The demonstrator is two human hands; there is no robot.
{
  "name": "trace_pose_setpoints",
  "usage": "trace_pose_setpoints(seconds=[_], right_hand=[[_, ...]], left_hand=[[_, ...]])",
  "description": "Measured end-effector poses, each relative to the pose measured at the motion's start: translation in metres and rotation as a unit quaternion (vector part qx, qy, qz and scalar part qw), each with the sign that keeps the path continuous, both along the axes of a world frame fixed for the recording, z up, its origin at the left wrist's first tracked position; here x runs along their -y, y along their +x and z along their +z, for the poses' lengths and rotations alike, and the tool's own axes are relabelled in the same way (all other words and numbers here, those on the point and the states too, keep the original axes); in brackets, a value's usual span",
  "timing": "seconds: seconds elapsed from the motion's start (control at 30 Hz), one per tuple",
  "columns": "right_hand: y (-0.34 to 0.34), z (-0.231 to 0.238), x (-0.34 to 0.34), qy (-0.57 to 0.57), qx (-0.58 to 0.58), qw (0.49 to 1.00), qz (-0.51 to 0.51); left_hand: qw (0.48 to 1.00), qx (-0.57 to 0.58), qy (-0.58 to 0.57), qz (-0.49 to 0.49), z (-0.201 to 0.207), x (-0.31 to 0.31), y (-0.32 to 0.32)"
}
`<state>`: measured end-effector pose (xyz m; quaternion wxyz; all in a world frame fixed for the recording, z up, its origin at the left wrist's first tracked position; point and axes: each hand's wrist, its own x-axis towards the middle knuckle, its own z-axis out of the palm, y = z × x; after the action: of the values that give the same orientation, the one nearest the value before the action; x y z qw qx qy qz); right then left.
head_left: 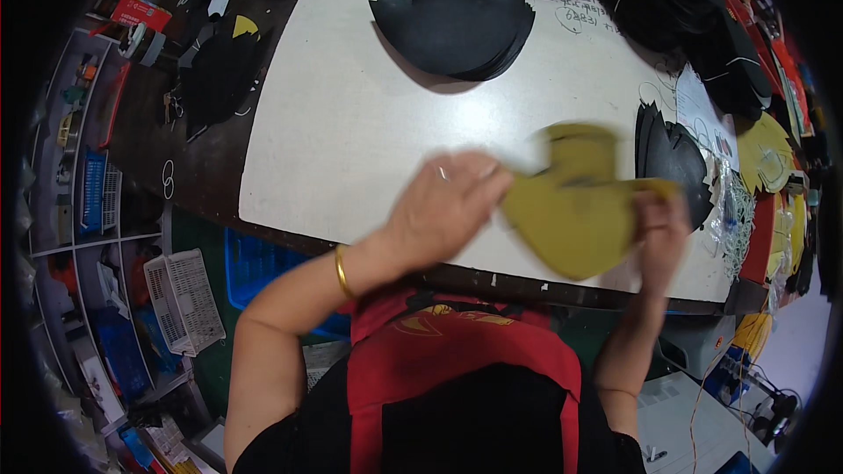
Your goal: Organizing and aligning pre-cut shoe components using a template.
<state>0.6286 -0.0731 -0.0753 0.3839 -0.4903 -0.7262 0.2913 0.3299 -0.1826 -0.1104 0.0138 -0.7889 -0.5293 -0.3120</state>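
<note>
Between my two hands, above the near part of the white tabletop (325,140), hangs a flat olive-yellow cut piece (575,224), smeared by motion. It has a rounded upper lobe and a lower end that tapers to a blunt point. My left hand (452,202) is closed on its left corner, thumb and fingers pinched together. On the opposite corner my right hand (663,233) grips it, the fingers blurred. To the right, close by that hand, lies a stack of black cut pieces (680,158). Another fanned stack of black pieces (457,26) rests at the far middle.
Tied black bundles (659,0) line the far and right edges. More yellow pieces (764,154) sit at the far right, near clear plastic and pale string (738,219). Dark pieces (219,70) lie left. Below left stand shelves (75,237), a white basket (184,298) and a blue crate (255,268).
</note>
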Motion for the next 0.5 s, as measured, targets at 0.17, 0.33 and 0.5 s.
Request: trace_pose_setpoints(seconds=[0.17, 0.33, 0.5], right_hand=[[0.150, -0.003, -0.092, 0.007, 0.006, 0.983, -0.181], [0.189, -0.011, -0.079, 0.058, 0.098, 0.968, -0.224], [0.079, 0.023, -0.025, 0.022, -0.148, 0.978, -0.144]], left_hand=[[0.971, -0.138, 0.098, 0.168, 0.021, -0.087, -0.052], [0.981, -0.129, 0.137, 0.037, 0.024, -0.086, -0.058], [0.976, -0.103, 0.010, -0.189, 0.018, 0.009, 0.021]])
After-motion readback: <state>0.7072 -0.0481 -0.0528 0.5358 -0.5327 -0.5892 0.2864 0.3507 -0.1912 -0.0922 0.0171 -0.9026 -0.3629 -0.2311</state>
